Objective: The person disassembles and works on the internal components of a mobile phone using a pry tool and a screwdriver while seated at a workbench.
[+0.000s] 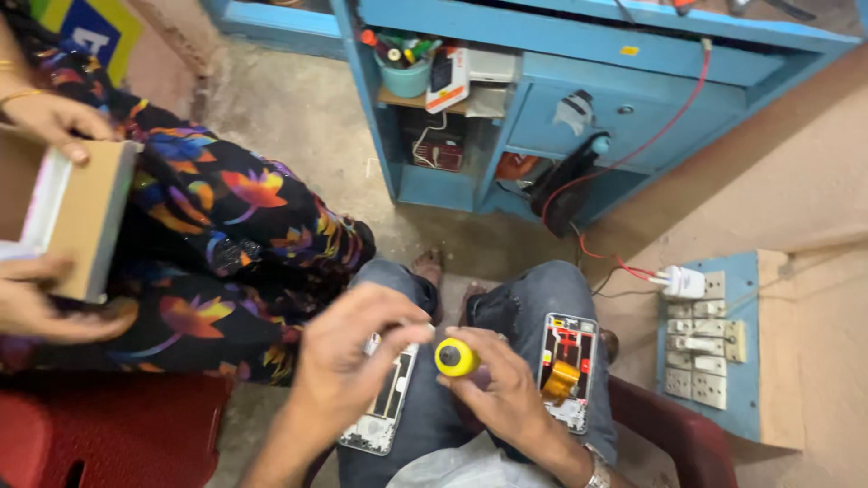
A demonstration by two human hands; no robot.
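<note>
Yellow-capped screwdriver (457, 358) between both hands, above lap

- Lap crowded — an opened phone frame (387, 402) on the left thigh, a second opened phone (568, 370) on the right thigh; only a narrow denim strip between them
- Left side blocked by a seated person's floral-clad legs (226, 244)
- Bare concrete floor (298, 117) ahead lies open up to the blue cabinet (579, 99); a red wire (669, 113) hangs across its front
</note>
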